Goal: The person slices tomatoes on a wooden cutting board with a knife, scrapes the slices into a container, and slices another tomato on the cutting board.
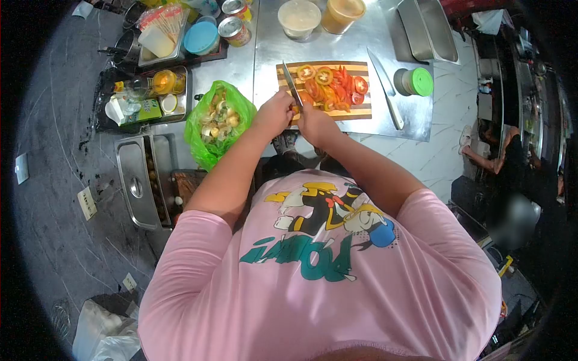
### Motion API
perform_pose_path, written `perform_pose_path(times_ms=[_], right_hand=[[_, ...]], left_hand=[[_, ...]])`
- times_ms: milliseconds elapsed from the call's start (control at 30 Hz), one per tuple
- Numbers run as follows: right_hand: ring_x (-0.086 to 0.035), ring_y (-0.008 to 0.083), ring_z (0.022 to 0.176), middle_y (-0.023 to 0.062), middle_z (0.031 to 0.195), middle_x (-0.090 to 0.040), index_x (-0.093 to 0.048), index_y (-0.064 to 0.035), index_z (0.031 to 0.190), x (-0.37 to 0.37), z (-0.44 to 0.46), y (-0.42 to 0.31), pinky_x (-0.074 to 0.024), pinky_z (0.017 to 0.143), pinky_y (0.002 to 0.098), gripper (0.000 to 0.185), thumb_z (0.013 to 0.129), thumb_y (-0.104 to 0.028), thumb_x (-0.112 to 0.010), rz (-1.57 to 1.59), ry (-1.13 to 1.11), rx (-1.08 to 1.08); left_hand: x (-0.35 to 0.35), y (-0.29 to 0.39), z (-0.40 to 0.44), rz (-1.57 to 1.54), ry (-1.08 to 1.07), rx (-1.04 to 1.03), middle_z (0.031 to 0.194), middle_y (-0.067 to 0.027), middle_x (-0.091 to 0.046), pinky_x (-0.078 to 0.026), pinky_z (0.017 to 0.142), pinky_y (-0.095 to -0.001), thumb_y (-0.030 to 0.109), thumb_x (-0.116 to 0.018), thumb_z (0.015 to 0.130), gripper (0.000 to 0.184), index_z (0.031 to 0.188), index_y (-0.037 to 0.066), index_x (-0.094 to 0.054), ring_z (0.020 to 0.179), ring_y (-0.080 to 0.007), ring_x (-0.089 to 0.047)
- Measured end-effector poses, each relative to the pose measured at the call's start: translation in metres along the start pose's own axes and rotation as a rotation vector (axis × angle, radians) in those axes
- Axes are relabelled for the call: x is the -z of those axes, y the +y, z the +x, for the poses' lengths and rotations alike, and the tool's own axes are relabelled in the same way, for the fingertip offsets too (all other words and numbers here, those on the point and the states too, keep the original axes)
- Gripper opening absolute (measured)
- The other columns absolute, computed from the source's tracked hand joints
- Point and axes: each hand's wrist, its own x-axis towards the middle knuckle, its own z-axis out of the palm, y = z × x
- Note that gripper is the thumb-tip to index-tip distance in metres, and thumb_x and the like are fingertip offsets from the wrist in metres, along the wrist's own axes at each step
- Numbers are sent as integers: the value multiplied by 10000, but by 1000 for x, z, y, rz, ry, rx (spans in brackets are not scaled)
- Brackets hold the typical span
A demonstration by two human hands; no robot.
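My right hand (316,125) is wrapped round the handle of a kitchen knife (290,80), whose blade points away from me over the left part of a striped wooden cutting board (366,111). Close beside the blade, my left hand (274,114) has its fingers curled at the board's near left corner. An orange-red bit of tomato (295,110) shows at its fingertips, mostly hidden. Sliced tomatoes (330,95), some round slices and some wedges, are spread over the middle and right of the board.
A second knife (389,96) and a green-lidded jar (419,82) are right of the board. Left stands a green plastic bag (197,132) of peelings and scraps. Behind are two lidded tubs (299,18), cans (234,31) and a steel pan (430,33). A person's leg (484,161) shows at right.
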Motion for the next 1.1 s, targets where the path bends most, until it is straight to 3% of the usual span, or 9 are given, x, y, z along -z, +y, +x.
perform_pose_path(times_ms=[200, 400, 567, 633, 700, 967, 1100], right_hand=[[-725, 543, 864, 346, 870, -716, -529, 45, 1148, -11, -10, 17, -565, 793, 637, 285, 1019, -204, -578, -6, 0, 62], [-727, 524, 964, 325, 961, -738, -541, 28, 1212, 5, -72, 28, -552, 854, 627, 343, 999, -226, -628, 11, -333, -142], [-723, 535, 895, 335, 898, -722, -535, 42, 1172, -1, -43, 16, -556, 816, 631, 315, 1005, -213, -615, 23, -158, -57], [-720, 538, 865, 338, 869, -714, -534, 48, 1153, -5, -23, 9, -558, 800, 630, 309, 1006, -212, -613, 20, -131, -67], [-716, 543, 822, 344, 828, -702, -529, 61, 1124, -7, -9, 4, -563, 774, 630, 303, 1012, -211, -602, 34, 27, 86], [-726, 541, 875, 353, 880, -719, -545, 61, 1123, -13, -10, 8, -559, 822, 629, 308, 1009, -220, -599, 47, -38, 11], [-709, 550, 905, 345, 905, -715, -522, 62, 1151, -10, -49, 31, -543, 832, 633, 312, 1020, -215, -580, -6, -247, -53]], left_hand=[[-2, 0, -4, -9, 23, -6, 1075, -171, -656, -575, 857, -458, 77, -775, 917, 168, 1051, 28, -687, 966, -359, -709], [-1, -2, -3, -17, -13, 43, 1092, -136, -660, -580, 885, -484, 123, -768, 935, 163, 1064, 61, -690, 1027, -383, -691], [-1, -1, -2, -20, -14, 42, 1083, -134, -670, -579, 887, -480, 124, -771, 926, 144, 1022, 53, -691, 1031, -380, -693], [-1, -2, -2, -6, 5, 8, 1086, -165, -670, -580, 855, -443, 63, -779, 907, 130, 1008, 20, -709, 964, -358, -713], [0, -2, -3, -18, 7, 13, 1092, -165, -672, -579, 864, -445, 58, -775, 908, 126, 1012, 21, -715, 977, -366, -711], [-4, -9, -3, -38, 10, 26, 1093, -166, -680, -568, 906, -461, 49, -757, 911, 121, 1025, 27, -725, 1045, -395, -690], [-1, -5, -1, -33, -7, 52, 1088, -135, -672, -572, 892, -484, 106, -700, 967, 68, 1018, 69, -723, 1036, -381, -695]])
